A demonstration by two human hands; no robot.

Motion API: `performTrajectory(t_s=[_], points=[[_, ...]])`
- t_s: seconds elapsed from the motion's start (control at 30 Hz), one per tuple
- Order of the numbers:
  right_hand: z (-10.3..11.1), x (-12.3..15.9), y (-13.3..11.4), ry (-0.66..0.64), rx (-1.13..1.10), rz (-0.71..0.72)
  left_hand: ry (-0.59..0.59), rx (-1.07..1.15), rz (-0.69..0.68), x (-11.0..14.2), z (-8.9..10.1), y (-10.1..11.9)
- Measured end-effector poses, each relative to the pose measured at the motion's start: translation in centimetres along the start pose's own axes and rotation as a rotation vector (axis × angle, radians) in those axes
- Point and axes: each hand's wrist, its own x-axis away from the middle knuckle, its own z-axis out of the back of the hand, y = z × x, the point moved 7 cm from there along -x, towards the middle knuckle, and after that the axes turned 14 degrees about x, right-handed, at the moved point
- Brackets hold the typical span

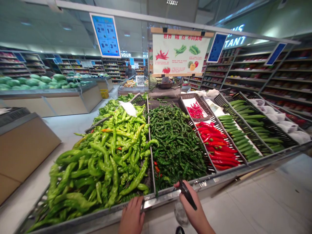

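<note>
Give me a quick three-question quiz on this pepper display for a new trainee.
1. Which holds the black item? A: left hand; B: right hand; C: neither.
2. True or false: the red peppers lie to the right of the dark green peppers.
3. Fill in the blank: the bag under the right hand is clear ____.

Key: 1 B; 2 true; 3 plastic.
</note>
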Motion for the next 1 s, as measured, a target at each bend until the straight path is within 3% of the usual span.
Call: performTrajectory(t_s=[0.73,1.0], points=[[0.6,1.2,1.3,-0.006,-0.07,-0.045,-0.028,-0.051,0.017,0.8,1.1,1.2],[1.1,1.2,0.7,0.099,-0.069,-0.073,-0.048,-0.056,0.024,0.8,1.0,1.2]])
